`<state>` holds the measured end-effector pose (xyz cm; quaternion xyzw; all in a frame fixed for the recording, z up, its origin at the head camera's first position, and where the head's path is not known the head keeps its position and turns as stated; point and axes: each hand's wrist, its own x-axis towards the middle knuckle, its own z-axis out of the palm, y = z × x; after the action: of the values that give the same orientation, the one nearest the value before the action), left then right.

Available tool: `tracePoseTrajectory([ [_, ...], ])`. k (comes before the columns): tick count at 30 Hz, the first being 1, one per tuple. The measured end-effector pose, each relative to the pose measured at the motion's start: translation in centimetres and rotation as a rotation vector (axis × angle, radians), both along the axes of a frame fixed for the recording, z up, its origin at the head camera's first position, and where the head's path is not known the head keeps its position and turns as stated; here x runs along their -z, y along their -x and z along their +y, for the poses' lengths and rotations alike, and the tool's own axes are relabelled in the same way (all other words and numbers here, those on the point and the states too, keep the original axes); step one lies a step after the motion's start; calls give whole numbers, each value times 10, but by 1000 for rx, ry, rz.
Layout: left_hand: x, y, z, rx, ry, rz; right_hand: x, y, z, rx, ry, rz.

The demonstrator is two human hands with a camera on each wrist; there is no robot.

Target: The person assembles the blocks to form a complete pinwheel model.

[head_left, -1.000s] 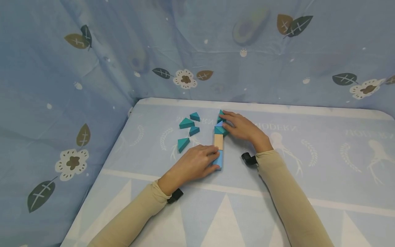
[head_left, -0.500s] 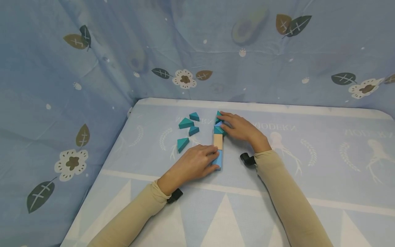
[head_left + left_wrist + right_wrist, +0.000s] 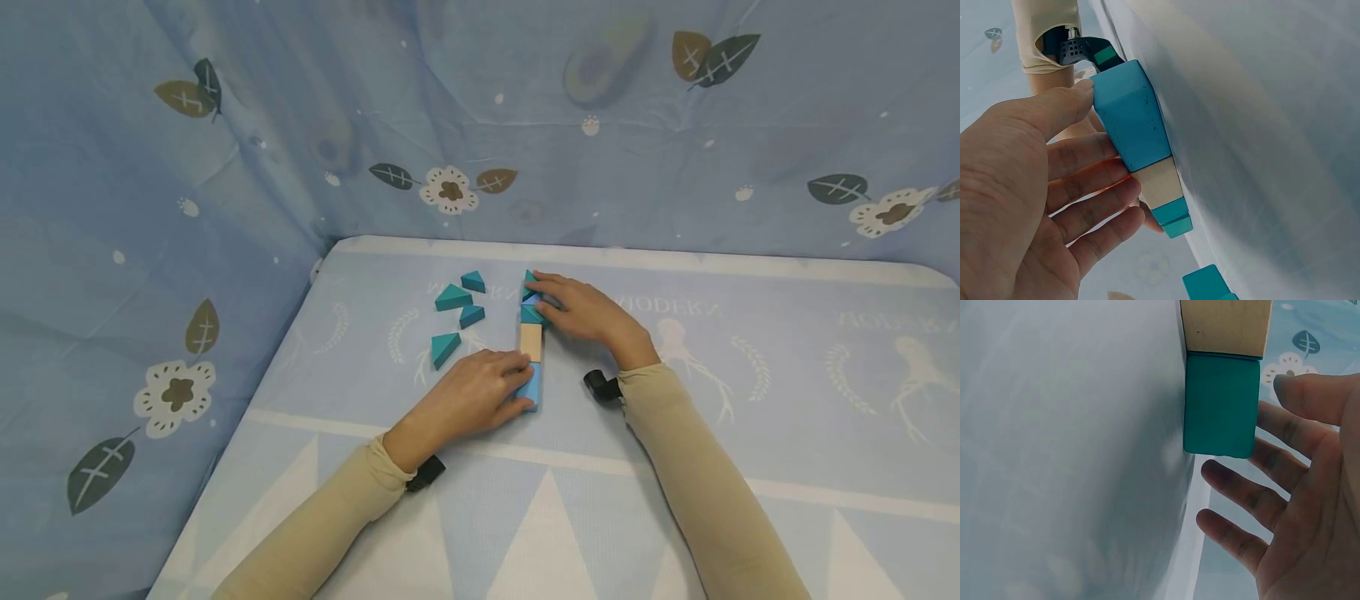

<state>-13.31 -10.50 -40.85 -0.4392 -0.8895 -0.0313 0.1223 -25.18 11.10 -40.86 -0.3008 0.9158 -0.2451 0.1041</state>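
Bracing a short row of wooden blocks from both ends, the two hands keep the pieces butted tightly in one line on the desk point(image 3: 750, 350). The left hand point(image 3: 468, 396) lies against the near end, its thumb and relaxed, nearly straight fingers point(image 3: 1094, 187) resting along the light blue block point(image 3: 531, 386); the hold steadies rather than lifts, since the block sits flat on the cloth. The natural wood block point(image 3: 531, 342) touches it on the far side, and a teal block point(image 3: 530, 315) follows in turn. The right hand point(image 3: 581, 310) covers that far end, fingers point(image 3: 1241, 494) spread and loosely extended beside the teal block, pressing rather than clasping, so the row cannot slide apart. Four teal triangular blocks point(image 3: 457, 312) lie loose just left of the row, apart from it. A pale blue cloth with white triangles and deer motifs covers the desk; blue curtains point(image 3: 225, 167) printed with flowers and leaves close off the back and left sides.
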Motion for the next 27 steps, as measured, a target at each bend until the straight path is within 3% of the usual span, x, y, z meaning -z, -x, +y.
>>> tracePoseTrajectory([
  [27,-1,1,0,3,-8,2,-2,-2,-2,-6,-3,9],
])
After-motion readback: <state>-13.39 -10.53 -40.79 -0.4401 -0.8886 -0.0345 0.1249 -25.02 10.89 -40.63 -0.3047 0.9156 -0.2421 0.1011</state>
